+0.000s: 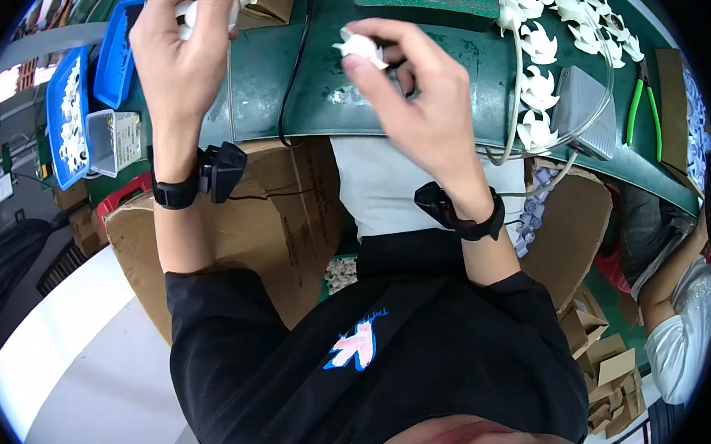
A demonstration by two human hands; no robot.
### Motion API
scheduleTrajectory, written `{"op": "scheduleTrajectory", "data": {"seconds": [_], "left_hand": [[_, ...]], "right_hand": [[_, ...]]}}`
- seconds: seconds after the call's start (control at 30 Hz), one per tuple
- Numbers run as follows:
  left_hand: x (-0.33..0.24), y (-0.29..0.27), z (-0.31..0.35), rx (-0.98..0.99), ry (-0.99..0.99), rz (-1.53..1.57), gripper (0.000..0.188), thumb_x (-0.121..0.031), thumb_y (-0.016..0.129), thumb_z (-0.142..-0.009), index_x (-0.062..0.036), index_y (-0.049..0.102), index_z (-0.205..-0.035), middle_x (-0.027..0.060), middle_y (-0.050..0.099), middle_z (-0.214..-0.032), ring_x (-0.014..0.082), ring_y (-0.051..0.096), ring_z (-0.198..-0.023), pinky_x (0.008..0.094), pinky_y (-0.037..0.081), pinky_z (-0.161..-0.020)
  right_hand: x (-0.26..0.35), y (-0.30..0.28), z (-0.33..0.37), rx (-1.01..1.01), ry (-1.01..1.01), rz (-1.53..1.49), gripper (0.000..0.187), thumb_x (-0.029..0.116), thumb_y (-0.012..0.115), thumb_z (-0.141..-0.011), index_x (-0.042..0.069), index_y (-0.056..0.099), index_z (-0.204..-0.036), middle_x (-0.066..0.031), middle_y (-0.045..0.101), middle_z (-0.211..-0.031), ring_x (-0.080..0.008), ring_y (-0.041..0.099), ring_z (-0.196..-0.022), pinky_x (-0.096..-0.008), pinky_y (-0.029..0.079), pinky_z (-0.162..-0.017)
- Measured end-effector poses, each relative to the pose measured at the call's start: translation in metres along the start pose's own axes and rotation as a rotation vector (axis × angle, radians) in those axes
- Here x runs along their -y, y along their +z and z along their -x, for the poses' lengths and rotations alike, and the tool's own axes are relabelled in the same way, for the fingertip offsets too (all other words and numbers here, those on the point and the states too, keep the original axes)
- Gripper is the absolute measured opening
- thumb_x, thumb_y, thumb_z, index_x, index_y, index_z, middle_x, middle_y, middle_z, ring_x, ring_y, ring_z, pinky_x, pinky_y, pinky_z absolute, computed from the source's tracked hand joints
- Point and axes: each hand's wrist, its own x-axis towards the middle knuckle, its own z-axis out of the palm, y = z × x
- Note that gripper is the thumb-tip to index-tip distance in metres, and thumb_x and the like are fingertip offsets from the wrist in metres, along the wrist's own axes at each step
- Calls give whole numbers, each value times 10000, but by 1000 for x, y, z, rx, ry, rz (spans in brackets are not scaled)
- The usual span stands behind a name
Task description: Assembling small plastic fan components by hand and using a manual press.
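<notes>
My right hand [430, 103] is raised over the green tabletop [315, 94], pinching a small white bladed fan wheel [364, 50] between thumb and fingertips. Further left and farther off, my left hand [176, 58] is closed on a white piece [188, 19], mostly covered by the fingers; it looks like another fan wheel. Just beyond that hand stands a small cardboard box [275, 5] with white pieces showing inside. On the right, several white fan wheels [539, 89] lie in a line and in a spread toward the far edge.
Blue bins [67, 117] and a clear plastic container [114, 141] stand at the left. A black cable [301, 62] crosses the tabletop. Green-handled pliers [635, 111], a grey box-shaped device [583, 110] and pale tubing [518, 90] lie right. Another person's arm [676, 276] shows at lower right.
</notes>
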Motion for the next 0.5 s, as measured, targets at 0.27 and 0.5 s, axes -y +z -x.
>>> {"op": "scheduleTrajectory", "data": {"seconds": [0.27, 0.5], "left_hand": [[-53, 50, 30, 529, -171, 226, 340, -166, 587, -1087, -48, 578, -1406, 33, 657, -1083, 79, 616, -893, 209, 489, -758], [-36, 45, 19, 475, -407, 259, 654, -514, 273, -1150, -26, 681, -1301, 25, 718, -827, 40, 598, -691, 190, 376, -509]], "right_hand": [[-8, -25, -5, -7, 297, -850, 420, 275, 403, -1158, -40, 617, -1334, -147, 727, -1140, -144, 676, -864, -277, 524, -732], [-9, -22, -4, -19, 295, -754, 424, 278, 439, -1154, -56, 654, -1304, -136, 737, -1034, -164, 717, -825, -271, 558, -688]]}}
